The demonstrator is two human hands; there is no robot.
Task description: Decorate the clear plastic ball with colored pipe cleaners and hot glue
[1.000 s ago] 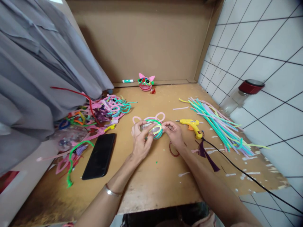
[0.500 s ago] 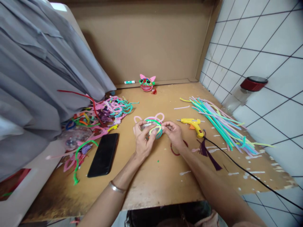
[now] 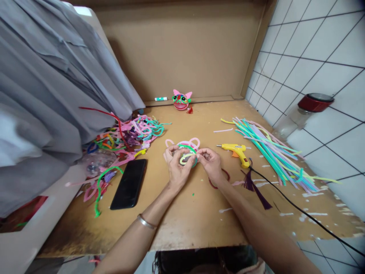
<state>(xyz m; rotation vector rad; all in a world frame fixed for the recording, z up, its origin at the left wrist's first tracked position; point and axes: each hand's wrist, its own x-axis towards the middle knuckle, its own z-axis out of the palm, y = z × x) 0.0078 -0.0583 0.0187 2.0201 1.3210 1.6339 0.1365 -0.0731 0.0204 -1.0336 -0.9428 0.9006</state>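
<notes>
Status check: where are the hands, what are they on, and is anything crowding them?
Left hand and right hand both gripping the pipe-cleaner ball. Ball low over the table. Glue gun close right, not touching.

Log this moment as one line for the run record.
left hand: grips clear pipe-cleaner-wrapped ball | right hand: pinches it | yellow glue gun: lying on wooden table
</notes>
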